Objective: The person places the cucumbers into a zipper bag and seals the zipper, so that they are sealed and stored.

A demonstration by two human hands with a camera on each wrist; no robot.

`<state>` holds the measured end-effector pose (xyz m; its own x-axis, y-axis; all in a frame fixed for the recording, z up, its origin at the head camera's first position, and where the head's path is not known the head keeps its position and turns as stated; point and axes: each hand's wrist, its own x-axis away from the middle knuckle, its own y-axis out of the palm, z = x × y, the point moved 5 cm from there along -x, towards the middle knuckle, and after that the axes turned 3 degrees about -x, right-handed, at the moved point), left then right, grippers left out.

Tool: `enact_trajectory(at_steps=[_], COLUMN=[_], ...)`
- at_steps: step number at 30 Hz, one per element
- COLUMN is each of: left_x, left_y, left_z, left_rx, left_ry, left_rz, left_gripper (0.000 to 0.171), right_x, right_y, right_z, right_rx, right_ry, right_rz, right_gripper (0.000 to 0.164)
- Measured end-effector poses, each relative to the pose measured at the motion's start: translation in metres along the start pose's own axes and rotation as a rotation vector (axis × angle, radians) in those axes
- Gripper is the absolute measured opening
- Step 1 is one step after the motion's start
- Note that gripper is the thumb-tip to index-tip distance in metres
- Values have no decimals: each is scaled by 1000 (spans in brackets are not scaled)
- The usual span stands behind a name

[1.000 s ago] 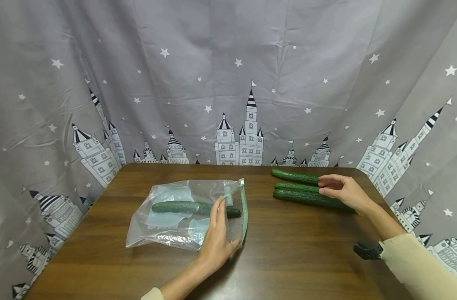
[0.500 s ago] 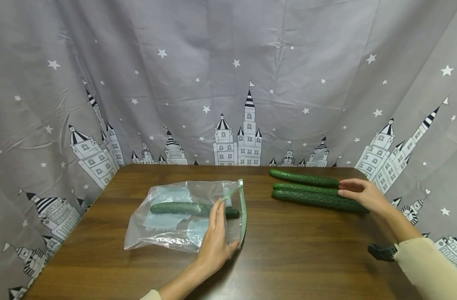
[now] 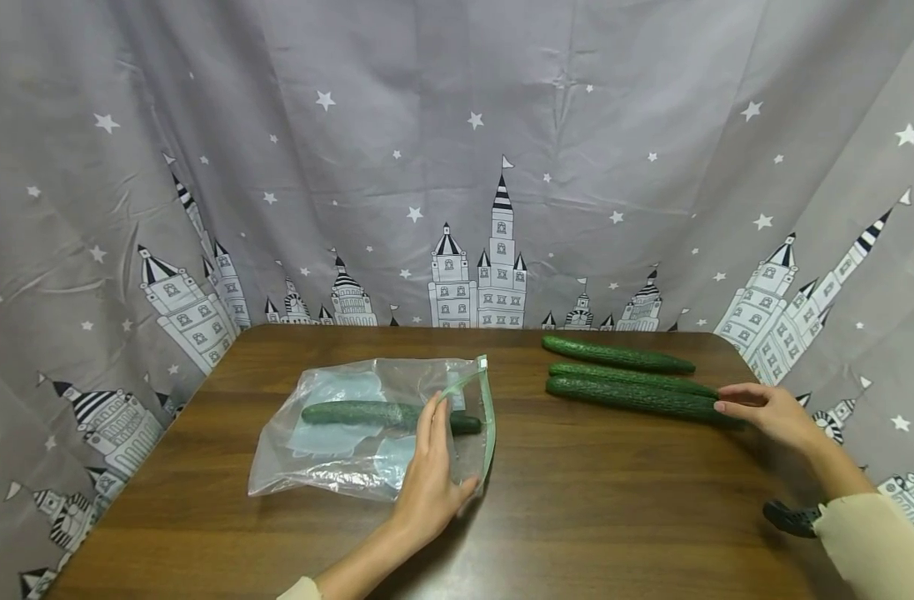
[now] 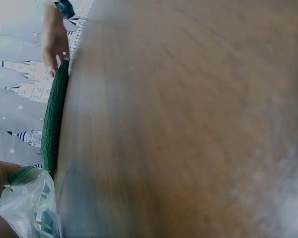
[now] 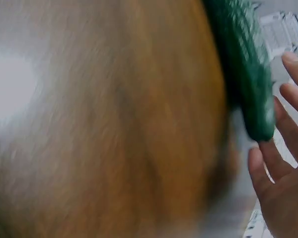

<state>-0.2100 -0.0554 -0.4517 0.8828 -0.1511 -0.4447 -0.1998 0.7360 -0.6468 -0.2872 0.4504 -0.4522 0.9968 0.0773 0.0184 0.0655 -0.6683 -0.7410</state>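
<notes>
In the head view a clear zip bag [image 3: 277, 457] with a green zip edge lies on the table, one cucumber [image 3: 344, 412] inside it. My left hand [image 3: 428, 492] holds the bag's mouth, fingers over the upper edge and thumb at the near corner. To the right lie three loose cucumbers: a far one [image 3: 614, 353], a middle one [image 3: 621, 377] and a near one [image 3: 629, 397]. My right hand [image 3: 782, 421] is at the right ends of the closer two. The right wrist view shows its fingers spread beside a cucumber's tip [image 5: 260, 116].
The brown wooden table [image 3: 576, 517] carries everything. A grey curtain [image 3: 397, 183] printed with castles and stars hangs right behind its back edge and along both sides. A dark strap device [image 3: 790, 518] sits at the right sleeve's cuff.
My right hand has moved rightward along the loose cucumbers to their right ends, uncovering the far one. My left hand stays at the bag's mouth, and the cucumbers lie where they were.
</notes>
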Motion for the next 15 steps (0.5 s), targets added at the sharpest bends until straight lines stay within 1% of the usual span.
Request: enact_trajectory(at_steps=[5,7,10,15], left_x=[-3,-4,-4,-3], left_y=[-3,-4,-3,0], left_z=[0,0,0,0], left_rx=[8,8,10,13], left_ry=[2,2,1,2], left_rz=[2,-2,-11,-12], left_gripper=[124,124,124,124], right_x=[1,-1,-1,3], right_y=[8,10,11,10], right_z=[13,14,15,19], right_rx=[-7,-17,1,4], right_ry=[-28,-46,-57,-49], right_rz=[-61,-60,-52,-63], right_gripper=[63,62,61,61])
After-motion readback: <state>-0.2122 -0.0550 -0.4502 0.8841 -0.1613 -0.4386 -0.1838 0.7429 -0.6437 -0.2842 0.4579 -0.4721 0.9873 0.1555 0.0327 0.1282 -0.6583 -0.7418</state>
